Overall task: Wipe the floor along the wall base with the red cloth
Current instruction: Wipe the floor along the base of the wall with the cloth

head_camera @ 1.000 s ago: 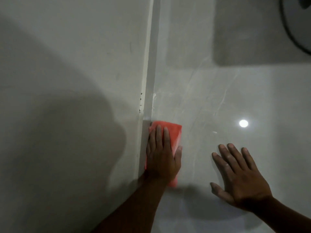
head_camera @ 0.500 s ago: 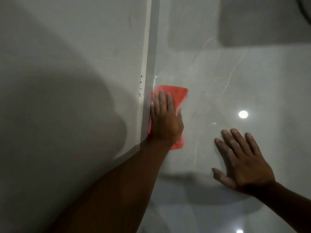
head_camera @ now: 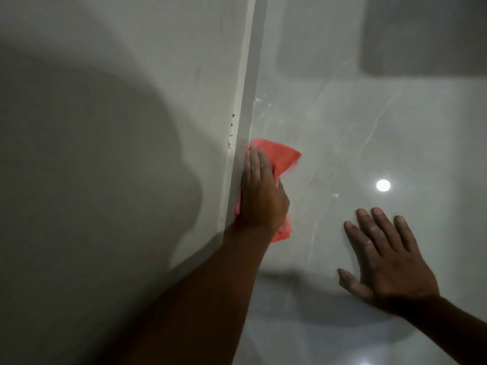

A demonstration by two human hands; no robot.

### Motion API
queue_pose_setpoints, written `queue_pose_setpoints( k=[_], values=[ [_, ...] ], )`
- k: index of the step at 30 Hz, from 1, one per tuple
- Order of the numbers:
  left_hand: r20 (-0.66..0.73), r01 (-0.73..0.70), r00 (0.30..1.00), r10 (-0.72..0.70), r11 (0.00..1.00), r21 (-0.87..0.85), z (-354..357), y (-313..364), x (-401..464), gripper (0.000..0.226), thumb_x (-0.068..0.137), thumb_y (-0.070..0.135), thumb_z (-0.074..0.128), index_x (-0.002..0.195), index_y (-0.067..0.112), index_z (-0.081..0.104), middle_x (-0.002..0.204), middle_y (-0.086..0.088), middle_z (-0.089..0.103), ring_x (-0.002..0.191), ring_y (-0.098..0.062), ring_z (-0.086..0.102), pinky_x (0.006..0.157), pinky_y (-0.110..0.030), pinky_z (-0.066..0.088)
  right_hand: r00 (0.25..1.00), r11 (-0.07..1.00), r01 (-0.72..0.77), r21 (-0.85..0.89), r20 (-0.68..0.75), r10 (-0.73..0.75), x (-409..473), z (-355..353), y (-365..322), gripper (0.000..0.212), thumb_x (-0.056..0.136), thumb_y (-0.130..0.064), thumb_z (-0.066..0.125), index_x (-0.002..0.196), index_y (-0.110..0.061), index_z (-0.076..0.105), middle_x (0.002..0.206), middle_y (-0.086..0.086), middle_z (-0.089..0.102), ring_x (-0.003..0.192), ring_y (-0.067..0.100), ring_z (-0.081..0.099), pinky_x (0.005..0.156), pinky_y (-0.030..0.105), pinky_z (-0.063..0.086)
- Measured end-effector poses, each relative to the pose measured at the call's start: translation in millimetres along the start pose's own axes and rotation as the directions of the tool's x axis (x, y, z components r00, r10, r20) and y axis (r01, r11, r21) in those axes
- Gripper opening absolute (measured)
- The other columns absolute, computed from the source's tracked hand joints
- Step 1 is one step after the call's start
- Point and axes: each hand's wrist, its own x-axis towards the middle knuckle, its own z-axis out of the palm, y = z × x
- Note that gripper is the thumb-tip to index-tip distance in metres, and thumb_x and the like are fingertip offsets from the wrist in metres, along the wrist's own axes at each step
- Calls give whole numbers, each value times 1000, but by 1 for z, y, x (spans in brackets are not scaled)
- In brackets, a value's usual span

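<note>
glossy pale grey floor [head_camera: 342, 143] with faint marble veining fills the right side of the head view; a plain grey-white wall [head_camera: 118, 114] fills the left. wall base [head_camera: 245, 127], a narrow pale skirting strip, runs from top centre down toward the lower left, dividing the two. small dark chips show on the wall edge beside the strip, just above the cloth. whitish specks on the floor close to the base, a little beyond the cloth.

red cloth [head_camera: 279, 156] lies on the floor hard against the wall base, rumpled, its far corner sticking out to the right past the fingers, a smaller bit showing below the wrist. left hand [head_camera: 261, 196] lies palm down on top of it, fingers together and pointing along the base, little-finger side touching the strip. grip: flat pressing hold, fingers extended over the cloth, not curled round it. left forearm comes in from the bottom of the frame, in shadow.

right hand [head_camera: 387, 262] flat on bare floor, well apart from the cloth, to the right and nearer the camera. fingers spread, thumb out to the left, nothing in it.

round bright light reflection [head_camera: 383, 185] on the tile between and beyond the two hands. dark rectangular shape [head_camera: 427, 35] at top right, blurred, cannot tell what it is. broad soft shadow across the wall.
</note>
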Motion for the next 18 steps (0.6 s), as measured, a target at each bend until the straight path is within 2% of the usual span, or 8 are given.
queue_pose_setpoints(
  k=[3, 7, 9, 10, 12, 14, 16, 18],
  values=[
    [0, 124, 992, -125, 987, -104, 5, 17, 23, 67, 93, 19, 50, 153, -3, 28, 163, -23, 27, 153, -36, 25, 127, -44, 22, 1000, 1000, 13, -7, 20, -13, -1, 2, 1, 94, 81, -69, 51, 153, -11, 38, 163, 18, 27, 155, 37, 18, 124, 60, 14],
    [76, 45, 997, -31, 981, -190, 4, 17, 69, 61, 98, 19, 52, 152, -2, 33, 162, -22, 32, 152, -35, 27, 127, -42, 20, 1000, 1000, 11, 0, -21, -11, 0, 2, 0, 93, 80, -68, 53, 151, -9, 41, 163, 19, 30, 155, 37, 21, 123, 63, 17],
    [118, 64, 993, -25, 939, -337, 1, 9, 95, 56, 102, 32, 48, 151, 6, 39, 159, -15, 41, 149, -29, 35, 126, -45, 24, 1000, 1000, 9, 1, -16, -9, 0, 2, 0, 94, 79, -68, 52, 151, -9, 40, 163, 19, 30, 155, 37, 20, 123, 62, 17],
    [111, 71, 994, -26, 903, -423, -2, 7, 101, 58, 102, 41, 45, 151, 11, 40, 157, -10, 45, 148, -24, 39, 125, -47, 27, 1000, 1000, 7, -3, -15, -7, -1, 2, 0, 94, 79, -68, 52, 151, -9, 40, 163, 19, 29, 155, 37, 20, 123, 62, 17],
    [60, 134, 991, -121, 853, -504, -5, 14, 96, 55, 101, 34, 44, 152, 14, 38, 157, -6, 46, 147, -20, 40, 125, -45, 30, 1000, 1000, 5, -9, -20, -5, 0, 2, -1, 93, 79, -68, 52, 151, -9, 42, 163, 19, 30, 155, 37, 20, 124, 61, 16],
    [-52, 149, 980, -194, 875, -460, -12, 29, 93, 53, 101, 13, 48, 152, 7, 36, 158, -13, 42, 149, -25, 36, 125, -41, 27, 1000, 1000, 10, -6, -21, -10, 0, 2, 0, 93, 79, -68, 52, 150, -9, 43, 163, 19, 29, 155, 37, 20, 124, 60, 15],
    [-123, 64, 986, -113, 936, -346, -19, 42, 106, 60, 96, 1, 49, 153, 5, 32, 162, -17, 33, 152, -30, 27, 127, -41, 22, 1000, 1000, 7, -12, -7, -8, -1, 1, 1, 93, 80, -68, 52, 151, -9, 41, 163, 19, 29, 155, 37, 19, 124, 61, 15],
    [-43, -34, 999, 28, 987, -155, -20, 44, 133, 71, 91, -5, 48, 157, 9, 25, 166, -18, 21, 156, -33, 14, 129, -39, 14, 1000, 1000, 4, -12, 15, -4, -2, 2, 0, 94, 80, -69, 51, 152, -9, 40, 164, 19, 28, 156, 36, 18, 124, 62, 15]
  ],
)
